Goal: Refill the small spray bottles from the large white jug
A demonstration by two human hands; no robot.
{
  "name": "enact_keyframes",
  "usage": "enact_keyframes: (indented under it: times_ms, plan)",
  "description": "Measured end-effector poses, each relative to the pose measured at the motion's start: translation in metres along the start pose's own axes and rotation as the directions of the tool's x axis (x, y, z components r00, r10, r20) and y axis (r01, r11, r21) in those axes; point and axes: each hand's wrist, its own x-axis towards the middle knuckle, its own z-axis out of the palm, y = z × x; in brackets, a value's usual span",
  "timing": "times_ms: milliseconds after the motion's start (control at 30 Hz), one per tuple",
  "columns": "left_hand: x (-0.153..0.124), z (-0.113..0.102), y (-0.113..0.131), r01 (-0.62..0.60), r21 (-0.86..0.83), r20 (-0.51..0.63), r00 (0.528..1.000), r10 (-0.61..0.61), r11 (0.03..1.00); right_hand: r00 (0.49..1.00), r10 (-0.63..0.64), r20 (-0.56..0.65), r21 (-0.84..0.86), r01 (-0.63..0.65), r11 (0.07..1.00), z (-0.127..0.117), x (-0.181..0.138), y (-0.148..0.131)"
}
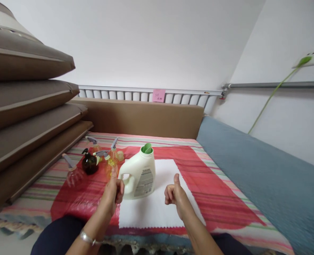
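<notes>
A cream detergent jug with an open green spout stands upright on a white cloth. My left hand is held in a fist with the thumb up, just left of the jug's handle and apart from it. My right hand is also a thumbs-up fist, to the right of the jug over the white cloth. Neither hand holds anything. A silver bracelet sits on my left wrist.
Several small spray bottles stand left of the jug on a red sheet over a striped cover. Stacked brown cushions rise at the left, a brown board at the back, a blue blanket at the right.
</notes>
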Motion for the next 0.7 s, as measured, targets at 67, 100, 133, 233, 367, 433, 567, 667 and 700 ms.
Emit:
enact_keyframes:
  times_ms: [67, 100, 133, 233, 367, 433, 567, 667, 700]
  plan:
    - [0.0, -0.002, -0.004, -0.015, 0.006, 0.002, 1.0, 0.015, 1.0, 1.0, -0.005, 0.016, 0.01, 0.005, 1.0, -0.001, -0.001, 0.003]
    - [-0.001, -0.002, -0.005, -0.022, 0.009, 0.003, 1.0, 0.022, 1.0, 1.0, -0.005, 0.024, 0.017, 0.005, 1.0, -0.001, -0.001, 0.004]
    - [-0.001, -0.003, -0.007, -0.025, 0.013, 0.005, 1.0, 0.025, 1.0, 0.999, -0.001, 0.033, 0.025, 0.0, 1.0, -0.001, -0.002, 0.004]
    - [-0.001, -0.001, -0.008, -0.019, 0.053, 0.0, 1.0, 0.019, 0.998, 0.996, 0.043, 0.078, 0.046, -0.047, 0.998, 0.0, -0.004, 0.003]
    - [-0.002, 0.005, -0.002, -0.084, 0.089, -0.035, 0.996, 0.087, 0.992, 0.99, 0.039, 0.138, 0.05, -0.046, 0.998, 0.002, -0.008, -0.005]
    - [-0.003, 0.008, 0.005, -0.158, 0.084, -0.05, 0.985, 0.162, 0.984, 0.992, -0.003, 0.128, 0.046, -0.003, 0.999, 0.002, -0.008, -0.011]
    - [-0.004, 0.009, 0.021, -0.262, 0.145, -0.055, 0.961, 0.272, 0.954, 0.992, -0.121, 0.036, -0.017, 0.121, 0.992, -0.004, 0.005, -0.019]
    - [0.005, 0.002, 0.025, -0.227, 0.245, -0.074, 0.965, 0.251, 0.943, 0.997, -0.043, -0.067, -0.098, 0.036, 0.995, -0.012, 0.024, -0.016]
    - [0.009, -0.002, 0.024, -0.197, 0.261, -0.084, 0.971, 0.226, 0.945, 0.996, 0.013, -0.086, -0.108, -0.022, 0.994, -0.014, 0.031, -0.013]
